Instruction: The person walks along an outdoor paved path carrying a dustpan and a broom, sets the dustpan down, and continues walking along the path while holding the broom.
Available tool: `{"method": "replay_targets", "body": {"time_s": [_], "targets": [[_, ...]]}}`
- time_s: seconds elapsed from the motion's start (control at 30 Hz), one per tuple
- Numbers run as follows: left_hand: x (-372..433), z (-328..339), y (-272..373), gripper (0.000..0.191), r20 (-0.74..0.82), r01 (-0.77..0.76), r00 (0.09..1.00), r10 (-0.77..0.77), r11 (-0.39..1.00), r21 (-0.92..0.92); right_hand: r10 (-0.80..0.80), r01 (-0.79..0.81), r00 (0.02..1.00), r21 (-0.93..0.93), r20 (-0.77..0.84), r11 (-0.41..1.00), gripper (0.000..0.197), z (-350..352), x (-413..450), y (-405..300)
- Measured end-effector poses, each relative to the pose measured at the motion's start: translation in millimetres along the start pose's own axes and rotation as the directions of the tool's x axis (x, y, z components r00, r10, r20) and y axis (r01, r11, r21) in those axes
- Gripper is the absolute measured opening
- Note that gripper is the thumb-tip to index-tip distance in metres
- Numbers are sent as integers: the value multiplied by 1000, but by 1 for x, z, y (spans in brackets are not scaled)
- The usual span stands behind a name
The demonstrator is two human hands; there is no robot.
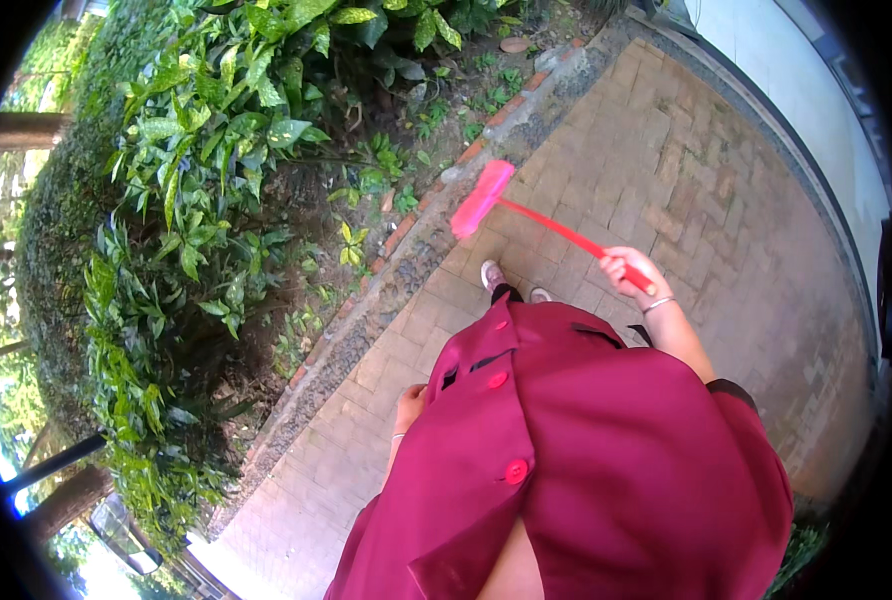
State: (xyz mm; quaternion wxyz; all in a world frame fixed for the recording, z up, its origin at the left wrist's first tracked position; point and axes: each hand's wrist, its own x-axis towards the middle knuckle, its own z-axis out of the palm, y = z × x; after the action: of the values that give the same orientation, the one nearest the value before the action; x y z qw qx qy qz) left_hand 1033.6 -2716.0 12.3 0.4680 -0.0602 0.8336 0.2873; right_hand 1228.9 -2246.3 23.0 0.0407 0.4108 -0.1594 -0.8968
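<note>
My right hand (632,271) is closed around the red handle of a long-handled tool with a pink head (483,199), which looks like a brush or duster; its exact kind cannot be told. The head is held out in front of me, over the edge of the brick paving (566,180). My left hand (411,405) hangs low beside the dark red buttoned jacket (588,420), partly hidden by it; whether it holds anything cannot be told. A bracelet circles each wrist. My shoes (491,274) show below the jacket hem.
A kerb of red brick (399,234) with a strip of dark pebbles (416,262) runs diagonally beside the paving. Behind it lies a planted bed with spotted-leaf shrubs (213,142) and a hedge (56,225). A white wall or panel (798,90) curves along the right.
</note>
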Motion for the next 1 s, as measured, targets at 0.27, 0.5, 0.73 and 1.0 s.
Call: {"method": "replay_targets", "body": {"time_s": [0.27,0.5,0.73,1.0], "targets": [[84,-28,54,26,58,-22,998,31,990,-138,-444,235,874,-628,-198,742,49,24,-39,77],[77,-16,102,24,-35,7,999,-15,977,-211,-63,66,998,-393,20,917,23,24,-13,31],[62,49,100,24,-98,27,994,-39,992,-126,162,-157,986,-136,33,978,5,16,7,-48],[52,142,146,28,45,-27,999,22,995,97,-365,302,900,-261,-238,917,18,-36,-147,-160]]}}
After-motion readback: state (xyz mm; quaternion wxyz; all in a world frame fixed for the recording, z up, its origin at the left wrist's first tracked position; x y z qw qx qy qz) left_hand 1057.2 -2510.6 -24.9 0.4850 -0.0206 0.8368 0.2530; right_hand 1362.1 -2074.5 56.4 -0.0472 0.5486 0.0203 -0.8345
